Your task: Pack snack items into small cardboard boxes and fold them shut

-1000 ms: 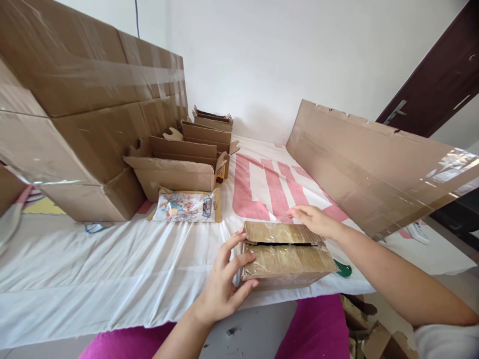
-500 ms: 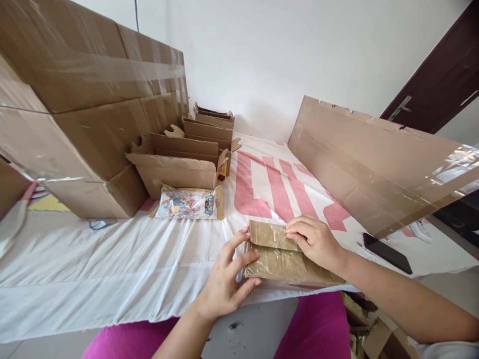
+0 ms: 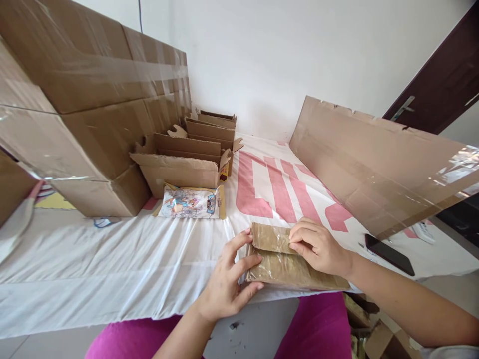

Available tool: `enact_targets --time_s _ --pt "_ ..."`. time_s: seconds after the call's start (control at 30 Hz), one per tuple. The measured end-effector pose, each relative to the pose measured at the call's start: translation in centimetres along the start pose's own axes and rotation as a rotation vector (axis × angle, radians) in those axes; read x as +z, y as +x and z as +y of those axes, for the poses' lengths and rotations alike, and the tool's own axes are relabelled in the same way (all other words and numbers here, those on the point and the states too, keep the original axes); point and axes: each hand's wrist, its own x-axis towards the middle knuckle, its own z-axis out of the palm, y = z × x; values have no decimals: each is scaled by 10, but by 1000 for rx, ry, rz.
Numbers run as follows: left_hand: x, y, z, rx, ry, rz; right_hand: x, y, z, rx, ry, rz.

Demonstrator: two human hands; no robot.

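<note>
A flattish brown cardboard box (image 3: 277, 271) with shiny clear tape across it lies at the table's front edge. Along its far side a narrow cardboard flap (image 3: 271, 238) stands a little raised, with glints of tape on it. My left hand (image 3: 230, 279) grips the left end of the box, fingers on the top and flap corner, thumb at the front edge. With thumb and fingers pinched, my right hand (image 3: 318, 247) holds the flap near its middle. Whether the pinch also takes in tape is hidden. A printed picture packet (image 3: 189, 203) lies just beyond, to the left.
Stacked taped cartons (image 3: 108, 134) rise at the left. Open cardboard trays (image 3: 179, 169) stand in a row beside them. A large cardboard panel (image 3: 374, 159) stands on the right, with a dark phone (image 3: 389, 254) near it. Cardboard scraps (image 3: 381, 339) lie below the table.
The whole view has shifted slightly. Both hands keep their places on the box and flap, with hardly any visible movement.
</note>
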Motion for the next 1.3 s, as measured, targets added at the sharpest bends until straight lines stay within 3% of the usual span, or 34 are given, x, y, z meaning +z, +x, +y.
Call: enact_targets --time_s 0.23,0.8,1.0,1.07,1.2,1.3 --pt "-2 3 1 14 7 -7 -6 -1 -1 21 170 -98" --pt "-4 5 1 57 27 -10 -12 -4 -7 -25 689 -180" --pt "-6 7 -5 -22 58 -31 -18 -14 -32 -13 990 -200" --pt "-7 7 -8 -56 46 -21 -30 -17 -38 24 979 -149" --pt "-2 8 -7 -53 68 -6 -56 -26 -29 176 738 36" --pt "3 8 -5 -24 80 -11 -62 -37 -19 195 618 57"
